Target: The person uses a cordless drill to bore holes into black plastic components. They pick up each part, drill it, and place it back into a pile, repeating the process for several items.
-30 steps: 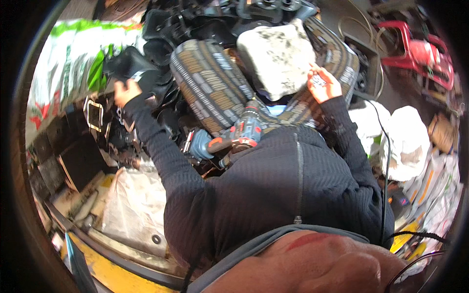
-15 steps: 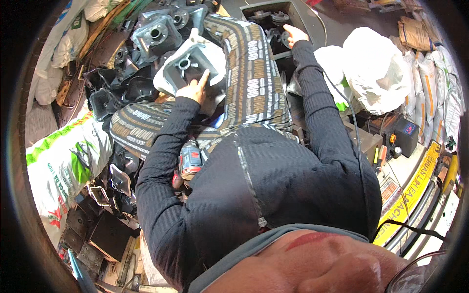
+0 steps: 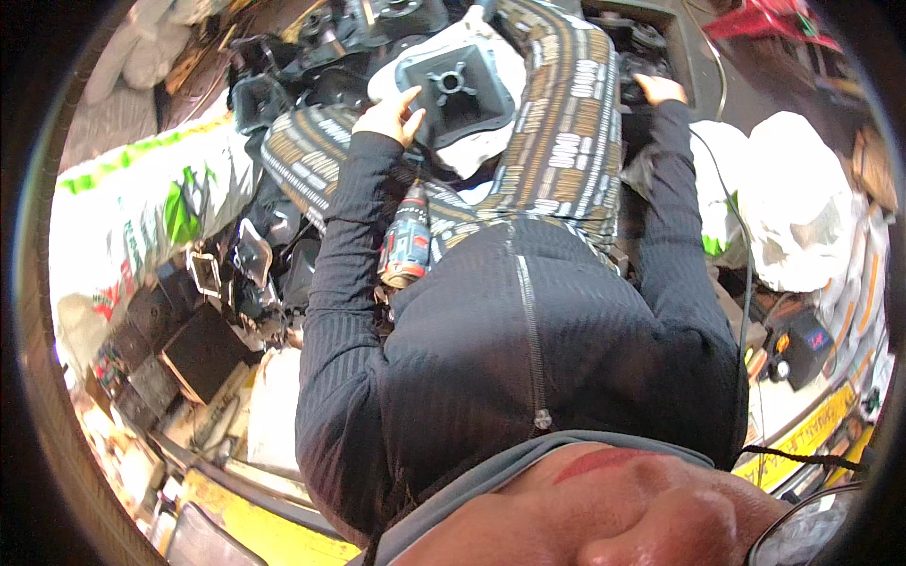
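Note:
A dark square funnel-shaped housing [image 3: 477,111] with a ring hub in its middle lies on a white cloth [image 3: 507,58] between my legs, its hollow side up. My left hand [image 3: 392,118] is at the housing's left edge, thumb and forefinger apart; I cannot tell whether it touches the rim. My right hand [image 3: 662,90] reaches over dark round parts [image 3: 630,45] in a grey bin [image 3: 681,28] at the far right. Most of its fingers are hidden, so its grip does not show. A blue and red cordless drill [image 3: 408,243] sits beside my left forearm.
More black housings [image 3: 326,85] are heaped at the far left. A white and green sack [image 3: 142,212] stands left of my leg. White plastic bags [image 3: 797,203] are on the right, with a cable [image 3: 748,255] running past my right arm. Dark boxes [image 3: 203,349] stand lower left.
My left hand has moved from inside the housing to its left edge, and its fingers have spread. My right hand stays at the bin. The whole view has shifted.

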A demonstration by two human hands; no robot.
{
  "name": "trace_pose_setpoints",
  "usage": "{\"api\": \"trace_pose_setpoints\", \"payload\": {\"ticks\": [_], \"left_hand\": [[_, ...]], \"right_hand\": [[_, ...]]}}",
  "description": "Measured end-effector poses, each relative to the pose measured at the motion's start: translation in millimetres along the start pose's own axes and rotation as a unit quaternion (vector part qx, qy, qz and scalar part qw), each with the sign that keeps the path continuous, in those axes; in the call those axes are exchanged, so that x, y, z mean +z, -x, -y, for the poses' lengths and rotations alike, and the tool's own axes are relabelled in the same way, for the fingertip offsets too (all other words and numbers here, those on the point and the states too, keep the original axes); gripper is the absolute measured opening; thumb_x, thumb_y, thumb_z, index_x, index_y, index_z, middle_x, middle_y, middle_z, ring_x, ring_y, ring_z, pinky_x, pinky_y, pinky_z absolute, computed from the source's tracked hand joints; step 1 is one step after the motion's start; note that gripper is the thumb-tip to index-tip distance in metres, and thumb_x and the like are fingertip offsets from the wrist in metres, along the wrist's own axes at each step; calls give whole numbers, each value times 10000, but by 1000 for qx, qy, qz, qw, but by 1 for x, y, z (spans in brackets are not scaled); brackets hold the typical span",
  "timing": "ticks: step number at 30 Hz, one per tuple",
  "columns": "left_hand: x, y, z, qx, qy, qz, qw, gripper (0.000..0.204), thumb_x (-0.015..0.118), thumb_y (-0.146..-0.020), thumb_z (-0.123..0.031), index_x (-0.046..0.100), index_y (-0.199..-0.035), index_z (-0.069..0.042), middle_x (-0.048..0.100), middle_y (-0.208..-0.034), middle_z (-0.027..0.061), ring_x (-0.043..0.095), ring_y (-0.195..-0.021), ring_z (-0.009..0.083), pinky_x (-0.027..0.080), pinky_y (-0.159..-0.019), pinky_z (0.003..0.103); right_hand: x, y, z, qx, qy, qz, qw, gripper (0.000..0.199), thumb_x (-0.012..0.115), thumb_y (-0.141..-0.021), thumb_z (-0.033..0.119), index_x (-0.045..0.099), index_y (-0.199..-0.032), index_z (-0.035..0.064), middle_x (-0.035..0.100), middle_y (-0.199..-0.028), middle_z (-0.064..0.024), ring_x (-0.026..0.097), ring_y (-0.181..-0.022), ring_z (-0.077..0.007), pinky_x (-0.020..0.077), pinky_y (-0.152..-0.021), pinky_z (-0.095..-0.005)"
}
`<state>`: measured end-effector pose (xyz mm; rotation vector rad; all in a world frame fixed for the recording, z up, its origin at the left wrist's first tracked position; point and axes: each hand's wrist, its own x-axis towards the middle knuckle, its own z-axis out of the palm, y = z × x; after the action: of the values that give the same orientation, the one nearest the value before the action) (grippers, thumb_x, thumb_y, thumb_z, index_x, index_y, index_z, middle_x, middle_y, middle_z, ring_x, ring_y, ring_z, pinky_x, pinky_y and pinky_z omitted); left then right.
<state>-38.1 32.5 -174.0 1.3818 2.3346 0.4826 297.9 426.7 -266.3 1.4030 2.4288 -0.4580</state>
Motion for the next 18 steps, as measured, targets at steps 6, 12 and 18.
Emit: {"api": "trace_pose_setpoints", "payload": {"ticks": [6,12,18], "left_hand": [[-24,-3,0,-120,415,11,902,421,587,-829,-340,534,-1196,-140,634,-852,60,593,-593,116,474,-530,248],[6,-25,-16,-225,552,60,800,462,583,-845,-236,438,-1269,-123,587,-862,82,572,-525,149,507,-451,281],[44,-30,-6,-211,484,32,849,458,592,-840,-200,439,-1271,-179,587,-759,89,560,-513,147,503,-431,294]], "right_hand": [[-82,58,88,-336,-563,189,732,273,525,-864,118,561,-1121,36,635,-917,-37,546,-653,-78,422,-548,-193],[20,71,284,-201,-702,160,665,608,739,-703,161,449,-1229,63,594,-1019,-92,576,-798,-123,471,-665,-254],[31,70,263,-198,-323,45,925,784,675,-760,331,253,-1357,46,649,-773,-84,600,-746,-136,456,-698,-262]]}}
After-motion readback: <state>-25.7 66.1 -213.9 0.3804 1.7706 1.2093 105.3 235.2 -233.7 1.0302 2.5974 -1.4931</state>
